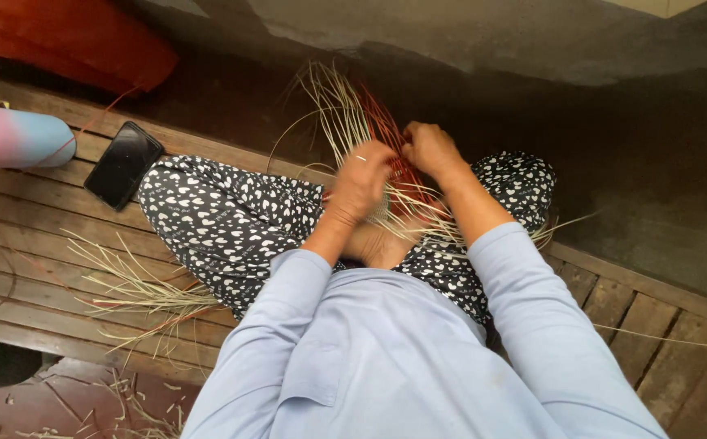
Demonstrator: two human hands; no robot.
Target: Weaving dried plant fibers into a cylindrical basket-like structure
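I sit cross-legged in black trousers with white hearts (pixel 223 215) on a wooden slatted platform (pixel 36 219). A half-woven piece of pale and red-orange straw strands (pixel 345 110) rests over my lap, its loose ends fanning up and away. My left hand (pixel 361 179) is closed around pale strands at the near side of the weave. My right hand (pixel 430 150) pinches strands just to its right, by the red ones. The woven part is mostly hidden behind both hands.
A black phone (pixel 123 165) lies on the planks at the left. Loose pale straws (pixel 138 289) lie scattered beside my knee. A pink-and-blue cylinder (pixel 12 136) is at the far left, red fabric (pixel 69 41) behind it, a dark floor beyond the platform.
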